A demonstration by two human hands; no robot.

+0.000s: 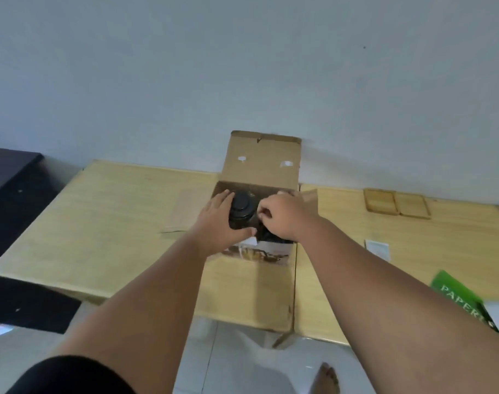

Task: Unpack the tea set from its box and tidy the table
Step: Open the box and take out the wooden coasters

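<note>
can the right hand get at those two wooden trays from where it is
Probably yes: the wooden trays lie uncovered on the table right of the box, though the right hand is busy at the dark lidded pot.

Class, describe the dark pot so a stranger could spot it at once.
Find the pale wooden table; midway along is an open brown cardboard box. Inside, between left hand and right hand, sits a black pot, the only thing with a round lid.

left sleeve point(72, 375): black, short — ends above elbow | forearms point(146, 302): bare | foot point(329, 378): bare
</note>
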